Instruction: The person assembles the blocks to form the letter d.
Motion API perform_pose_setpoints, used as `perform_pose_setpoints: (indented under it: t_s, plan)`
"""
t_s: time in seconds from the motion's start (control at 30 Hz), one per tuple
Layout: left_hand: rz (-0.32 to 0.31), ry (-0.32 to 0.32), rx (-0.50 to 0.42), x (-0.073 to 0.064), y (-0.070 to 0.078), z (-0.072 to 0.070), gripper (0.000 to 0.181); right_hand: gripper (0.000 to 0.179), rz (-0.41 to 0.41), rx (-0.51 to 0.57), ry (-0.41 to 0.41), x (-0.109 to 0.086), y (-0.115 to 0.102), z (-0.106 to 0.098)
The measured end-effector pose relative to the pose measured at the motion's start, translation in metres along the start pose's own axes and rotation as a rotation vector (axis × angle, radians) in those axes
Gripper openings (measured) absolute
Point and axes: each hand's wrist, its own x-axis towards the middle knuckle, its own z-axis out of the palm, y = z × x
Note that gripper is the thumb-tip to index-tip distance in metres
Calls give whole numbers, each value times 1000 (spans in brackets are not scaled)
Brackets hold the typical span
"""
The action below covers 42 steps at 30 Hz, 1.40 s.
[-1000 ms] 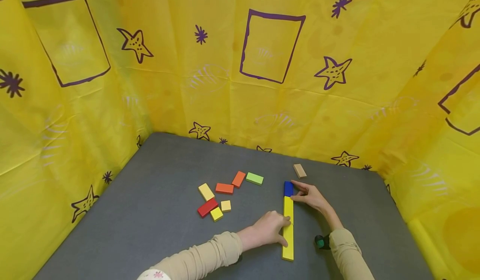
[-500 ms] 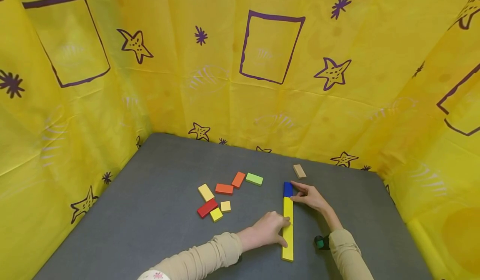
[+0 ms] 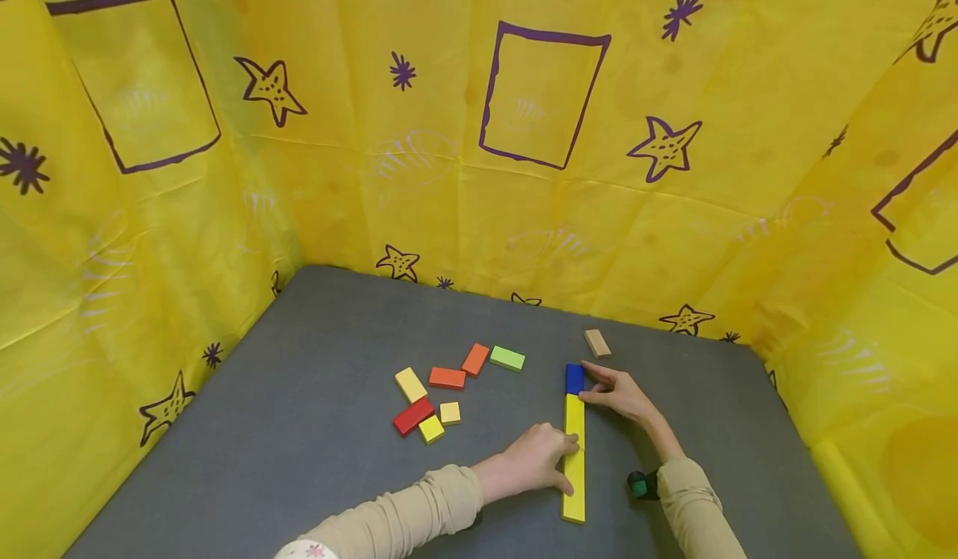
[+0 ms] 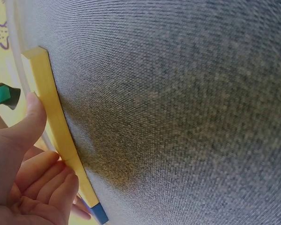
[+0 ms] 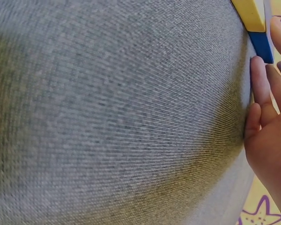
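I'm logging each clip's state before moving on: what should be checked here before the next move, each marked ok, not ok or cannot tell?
1. Blue block against the far yellow bar: ok, no gap shows.
2. Far yellow bar in line with the near yellow bar: ok, end to end.
3. Bars free of hands: not ok, the left hand touches the near yellow bar.
4. Right hand pressing the blue block: cannot tell; its fingertips are there, but force doesn't show.
5. Tan block apart from the blue block: ok, it lies beyond it.
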Motion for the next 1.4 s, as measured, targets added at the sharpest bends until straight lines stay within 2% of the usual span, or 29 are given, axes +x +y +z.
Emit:
perform_pose_setpoints:
  t_s: [0.2,0.4,0.67,0.83,1.1,1.4]
  plan:
    - [7,9,8,-1,0,0,53,65,20,37,17,1,-3,-5]
    - [1,3,6,-2,2,0,53,64,37,-15,55,3,-3,-11]
    - [28,27,38,-2,2,-1,52,67,121,-111,230,9,1,-22]
    - [33,28,47,-1,2,0,53,65,189,-149,298,10,2,-25]
    - [31,33,56,-1,1,2,53,59,233,-209,286,9,2,-22]
    - [30,27,20,-2,0,0,52,51,135,-326,268,-2,2,-20]
